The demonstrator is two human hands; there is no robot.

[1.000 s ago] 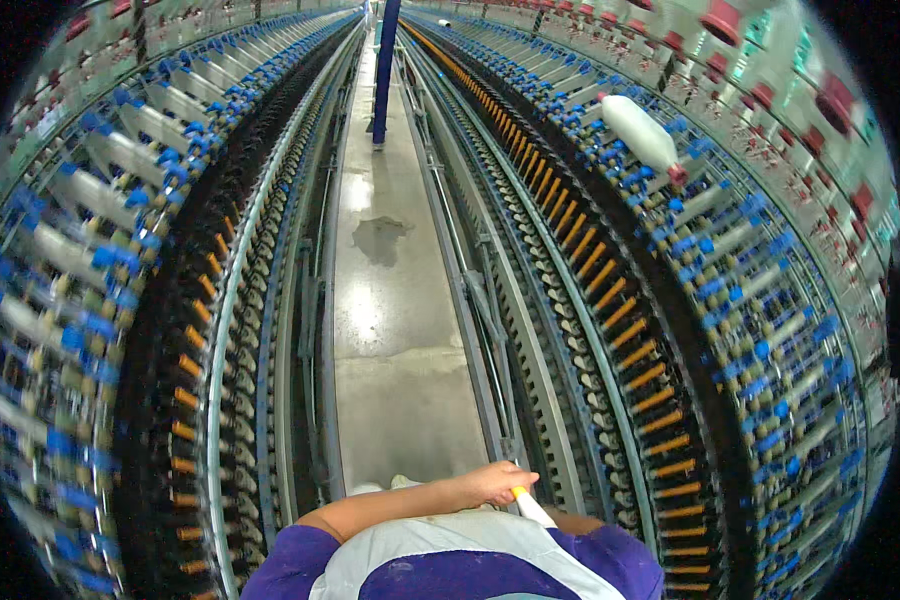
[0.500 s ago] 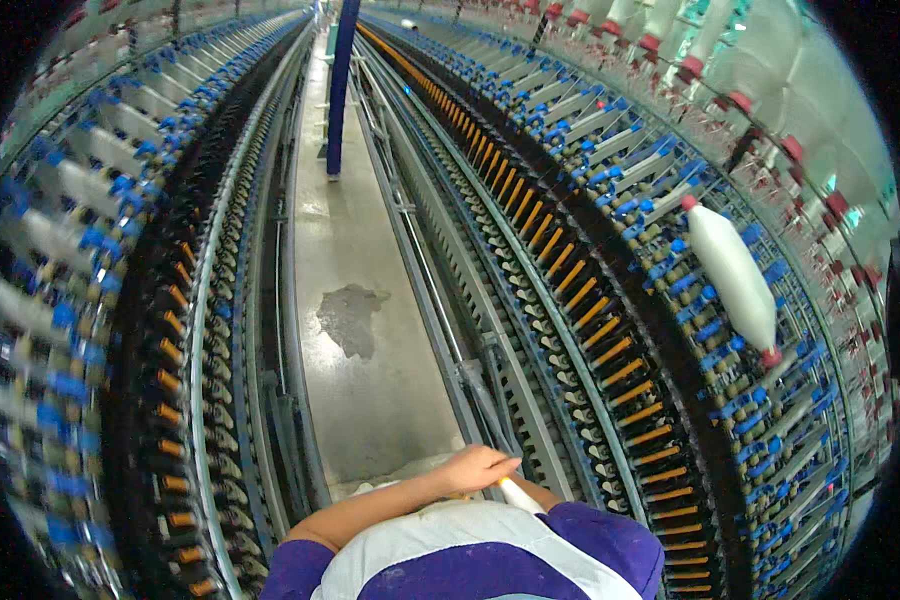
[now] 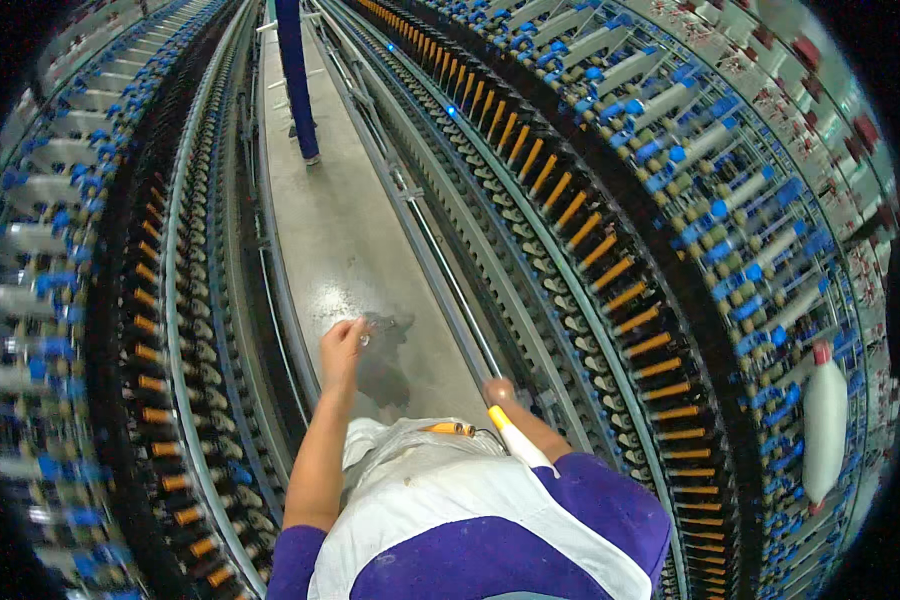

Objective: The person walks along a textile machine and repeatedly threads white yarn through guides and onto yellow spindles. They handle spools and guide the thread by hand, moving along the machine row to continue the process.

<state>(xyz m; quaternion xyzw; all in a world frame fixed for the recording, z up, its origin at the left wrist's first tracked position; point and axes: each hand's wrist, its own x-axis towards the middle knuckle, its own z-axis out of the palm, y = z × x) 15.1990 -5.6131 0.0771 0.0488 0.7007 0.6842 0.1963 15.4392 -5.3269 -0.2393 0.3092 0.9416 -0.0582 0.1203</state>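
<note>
My left hand is raised over the aisle, fingers closed in a pinch. A small glint shows at its fingertips, too small to name. Further right, beside the machine's rail, my right hand is closed at the yellow end of a white yarn bobbin. That bobbin slants along my right forearm toward the purple sleeve; the fingers around its end are partly hidden. At my waist, a yellow-orange bobbin tube pokes from the pouch of my white apron.
Spinning frames with rows of orange-topped spindles line both sides of the narrow aisle floor. A large white roving bobbin hangs at right. A long dark blue tube-like shape stands in the aisle ahead.
My left hand has left the yellow end of the bobbin and moved left and forward. My right hand has come into sight. The view has shifted along the aisle.
</note>
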